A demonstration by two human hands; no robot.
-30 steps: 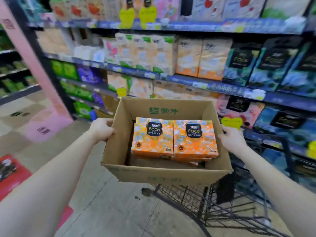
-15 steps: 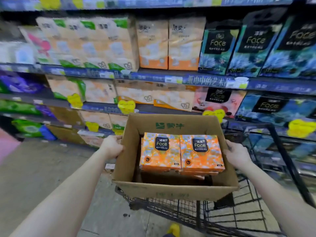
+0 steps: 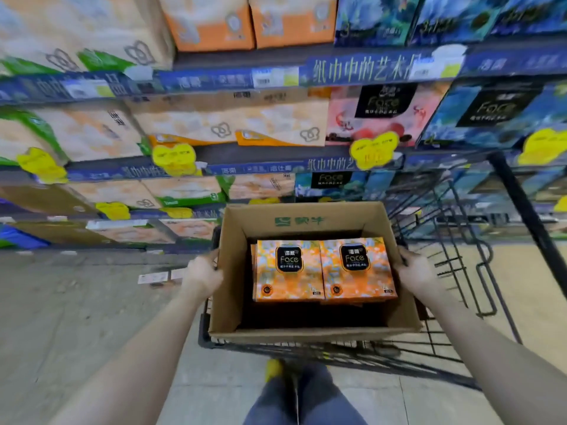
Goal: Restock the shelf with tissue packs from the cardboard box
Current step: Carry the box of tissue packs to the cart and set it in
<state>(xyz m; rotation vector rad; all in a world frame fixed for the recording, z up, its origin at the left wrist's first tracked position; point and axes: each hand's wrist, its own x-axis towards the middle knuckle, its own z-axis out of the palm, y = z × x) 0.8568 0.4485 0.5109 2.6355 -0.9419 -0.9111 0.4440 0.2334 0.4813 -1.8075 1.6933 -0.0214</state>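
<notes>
Over the cart (image 3: 478,271), cardboard box (image 3: 306,329) gripped by left hand (image 3: 202,271) and right hand (image 3: 414,268), long axis pointing toward shelf (image 3: 245,167).

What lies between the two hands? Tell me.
In the head view, the cardboard box sits between the left hand and right hand, with two orange tissue packs side by side inside.

"Face" on orange tissue packs (image 3: 325,269)

— What sort of place is this?
— A supermarket aisle. Tiered shelves (image 3: 245,154) at the far side hold packaged tissue packs (image 3: 233,124), with blue price strips (image 3: 214,79) and yellow promo tags (image 3: 173,156).
— Anything else?
— A black wire shopping trolley (image 3: 460,271) near right.
</notes>
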